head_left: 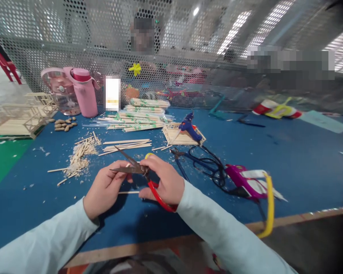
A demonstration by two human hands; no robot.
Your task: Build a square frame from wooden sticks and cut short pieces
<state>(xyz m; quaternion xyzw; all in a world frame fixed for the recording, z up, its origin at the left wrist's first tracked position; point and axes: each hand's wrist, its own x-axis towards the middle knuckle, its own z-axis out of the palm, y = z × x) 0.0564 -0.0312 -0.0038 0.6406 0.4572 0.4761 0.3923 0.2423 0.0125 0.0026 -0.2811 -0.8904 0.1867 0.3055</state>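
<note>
My right hand point(167, 180) is closed around scissors point(160, 198) with a red handle and dark blades, which are parted and point left. My left hand point(104, 190) is closed in a pinch beside the blades. The pale end of a thin wooden stick shows at its fingertips, and the fingers hide most of it. Another thin stick point(128, 192) shows between the two hands, below the blades; I cannot tell whether it is held or lies on the table. Beyond the hands, several loose sticks point(127, 145) lie side by side on the blue table point(205, 224).
Cut stick bits point(81, 156) are heaped at left, near peanuts point(64, 125). Behind are a pink bottle point(85, 95) and wrapped stick bundles point(140, 116). A blue glue gun point(190, 127) rests on a stick frame point(171, 137). Pliers point(181, 163) and a purple tool point(242, 180) lie at right.
</note>
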